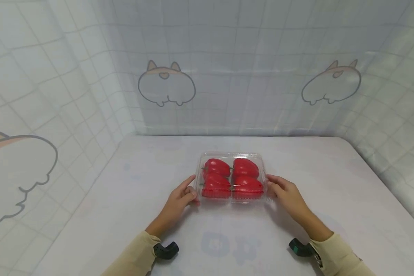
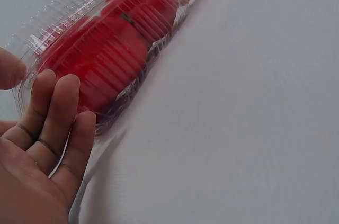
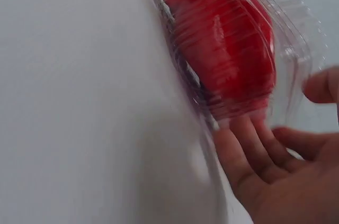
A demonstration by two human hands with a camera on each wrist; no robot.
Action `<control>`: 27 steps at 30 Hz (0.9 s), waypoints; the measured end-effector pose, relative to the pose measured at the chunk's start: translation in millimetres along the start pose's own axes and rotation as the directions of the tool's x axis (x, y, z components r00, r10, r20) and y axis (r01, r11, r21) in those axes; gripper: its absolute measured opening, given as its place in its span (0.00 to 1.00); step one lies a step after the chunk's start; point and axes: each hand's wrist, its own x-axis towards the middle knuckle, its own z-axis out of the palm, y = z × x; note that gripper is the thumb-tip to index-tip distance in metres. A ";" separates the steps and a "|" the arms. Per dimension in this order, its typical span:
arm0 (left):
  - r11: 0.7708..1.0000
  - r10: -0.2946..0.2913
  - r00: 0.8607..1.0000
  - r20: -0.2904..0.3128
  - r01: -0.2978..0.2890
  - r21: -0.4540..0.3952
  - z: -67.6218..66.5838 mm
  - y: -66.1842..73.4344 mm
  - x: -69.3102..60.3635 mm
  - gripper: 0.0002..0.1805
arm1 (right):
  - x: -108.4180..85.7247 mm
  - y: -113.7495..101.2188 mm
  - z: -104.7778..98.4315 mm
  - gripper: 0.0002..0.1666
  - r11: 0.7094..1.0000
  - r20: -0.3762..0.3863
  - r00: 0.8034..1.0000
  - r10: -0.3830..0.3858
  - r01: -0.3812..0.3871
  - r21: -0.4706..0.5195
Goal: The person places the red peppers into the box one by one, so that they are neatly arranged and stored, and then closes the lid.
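Observation:
A clear plastic clamshell box (image 1: pixel 232 155) with ribbed sides is on or just above the white table, its lid down. Inside it are several red bell peppers (image 1: pixel 245 168), with a bit of green stem showing in the left wrist view. My left hand (image 1: pixel 181 199) holds the box's left side, its thumb at the rim and its fingertips (image 2: pixel 66 89) against the ribbed wall. On the opposite side my right hand (image 1: pixel 287 195) grips the box likewise, fingers low on the wall and thumb near the rim. The box's underside is hidden.
The white tabletop (image 1: pixel 124 230) carries faint printed marks. Behind it and along both sides hang pale grid-patterned curtains (image 1: pixel 248 96) with cartoon animal drawings. Each wrist wears a black device (image 1: pixel 166 251) below the beige sleeve.

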 end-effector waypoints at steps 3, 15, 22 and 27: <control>0.999 -0.035 0.999 -0.002 0.035 -0.037 1.6 0.7 -0.1 0.32 | -3.9 1.5 -4.1 0.29 0.999 0.077 0.997 0.016 -0.019 0.037; 0.994 -0.064 0.998 -0.012 0.062 -0.091 2.8 1.3 2.0 0.31 | -5.6 3.4 -7.8 0.35 0.971 0.254 0.965 -0.064 0.002 0.238; 0.985 -0.109 0.994 -0.027 0.104 -0.140 4.1 2.0 4.1 0.31 | -6.2 4.7 -4.9 0.37 0.947 0.278 0.955 -0.100 0.006 0.320; 0.980 -0.107 0.993 -0.048 0.097 -0.175 4.8 1.6 4.4 0.31 | -5.8 7.0 -0.9 0.37 0.948 0.274 0.958 -0.091 0.000 0.317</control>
